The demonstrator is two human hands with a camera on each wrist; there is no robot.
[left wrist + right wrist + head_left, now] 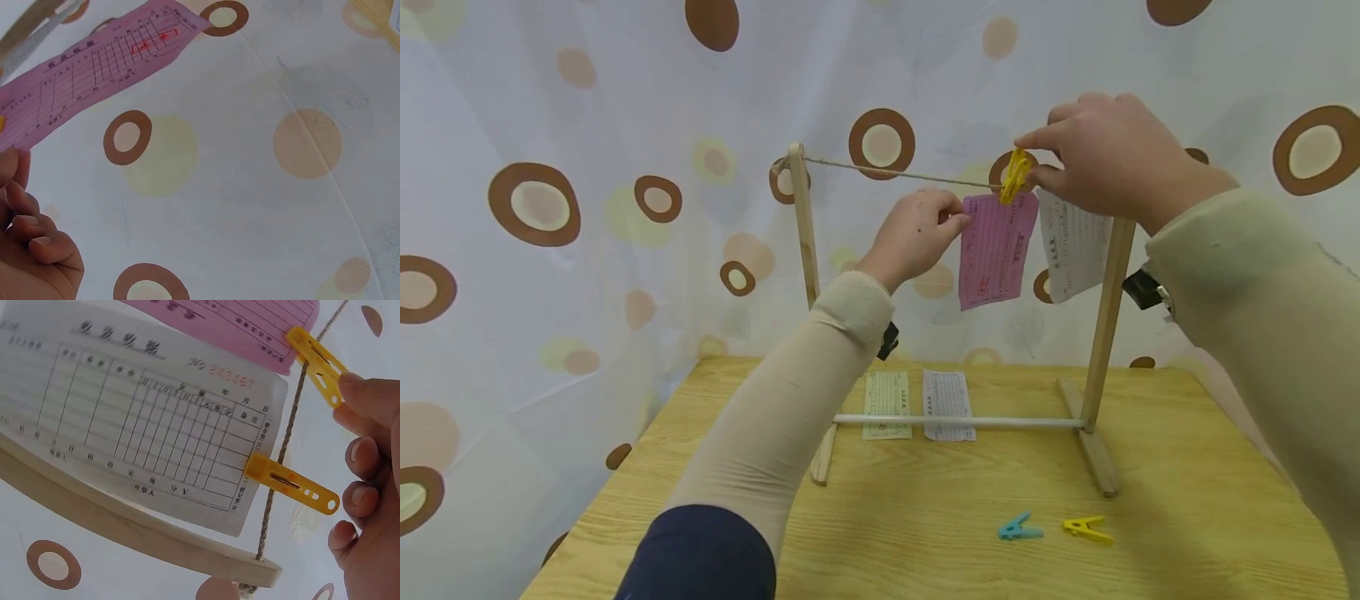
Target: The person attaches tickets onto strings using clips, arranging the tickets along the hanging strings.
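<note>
A pink receipt slip [996, 254] hangs below a twine line [902, 173]. My left hand [919, 233] pinches its upper left edge between thumb and finger. With thumb and forefinger, my right hand [1112, 158] pinches a yellow clothespin [1017, 175] whose jaws sit at the slip's top edge by the twine. To the right hangs a white receipt slip [150, 419], held to the twine by another yellow clothespin [290, 482], seen in the right wrist view. The left wrist view shows my left fingers [47, 247] curled by the pink slip's corner.
The twine spans a wooden stand with a left post [805, 225], a right post [1108, 333] and a white crossbar [1000, 422]. On the table [925, 517] lie a green slip [886, 396], a white slip [946, 396], a blue clothespin [1019, 527] and a yellow clothespin [1087, 528].
</note>
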